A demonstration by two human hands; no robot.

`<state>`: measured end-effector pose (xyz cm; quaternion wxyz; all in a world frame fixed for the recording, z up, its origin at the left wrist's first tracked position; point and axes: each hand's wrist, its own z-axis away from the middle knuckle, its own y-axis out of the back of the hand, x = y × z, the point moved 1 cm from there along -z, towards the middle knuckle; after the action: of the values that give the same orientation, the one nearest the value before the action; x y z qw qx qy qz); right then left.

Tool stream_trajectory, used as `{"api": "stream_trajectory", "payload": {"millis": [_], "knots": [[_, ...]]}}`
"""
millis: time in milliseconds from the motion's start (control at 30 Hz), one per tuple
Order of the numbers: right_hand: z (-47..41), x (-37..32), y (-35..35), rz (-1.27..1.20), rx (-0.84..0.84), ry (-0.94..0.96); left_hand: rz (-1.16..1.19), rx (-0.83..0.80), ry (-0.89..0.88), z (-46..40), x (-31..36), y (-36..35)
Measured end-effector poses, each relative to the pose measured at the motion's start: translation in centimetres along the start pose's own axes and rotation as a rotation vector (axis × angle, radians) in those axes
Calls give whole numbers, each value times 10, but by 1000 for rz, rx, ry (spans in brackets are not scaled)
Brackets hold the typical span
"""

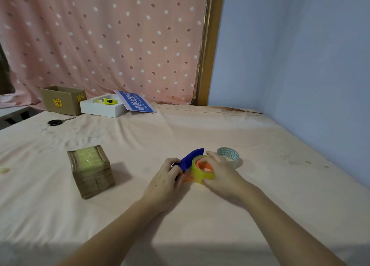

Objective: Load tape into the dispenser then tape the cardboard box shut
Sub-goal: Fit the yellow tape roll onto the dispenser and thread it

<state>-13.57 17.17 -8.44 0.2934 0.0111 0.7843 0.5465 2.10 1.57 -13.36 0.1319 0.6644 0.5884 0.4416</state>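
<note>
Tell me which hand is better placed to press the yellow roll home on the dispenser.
Right. The right hand already wraps the yellow tape roll, fingers over its orange hub, while the left hand has its grip on the blue dispenser, steadying it.

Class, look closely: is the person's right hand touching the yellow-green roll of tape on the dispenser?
Touching. The head view shows the right hand wrapped over the yellow-green roll of tape, fingertips on its orange core.
</note>
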Motion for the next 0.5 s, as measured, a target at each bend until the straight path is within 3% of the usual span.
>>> {"api": "stream_trajectory", "payload": {"millis": [133,300,433,500], "knots": [[-13,-21,-8,64,15,83,14,-56,7,1,2,6],[-21,-21,-23,3,-13,44,40,-96,15,4,-5,15],[-26,-23,-24,-142,-58,-13,86,-130,115,6,-9,21],[-28,-25,-23,-84,-11,2,204,-123,218,3,-7,23]]}}
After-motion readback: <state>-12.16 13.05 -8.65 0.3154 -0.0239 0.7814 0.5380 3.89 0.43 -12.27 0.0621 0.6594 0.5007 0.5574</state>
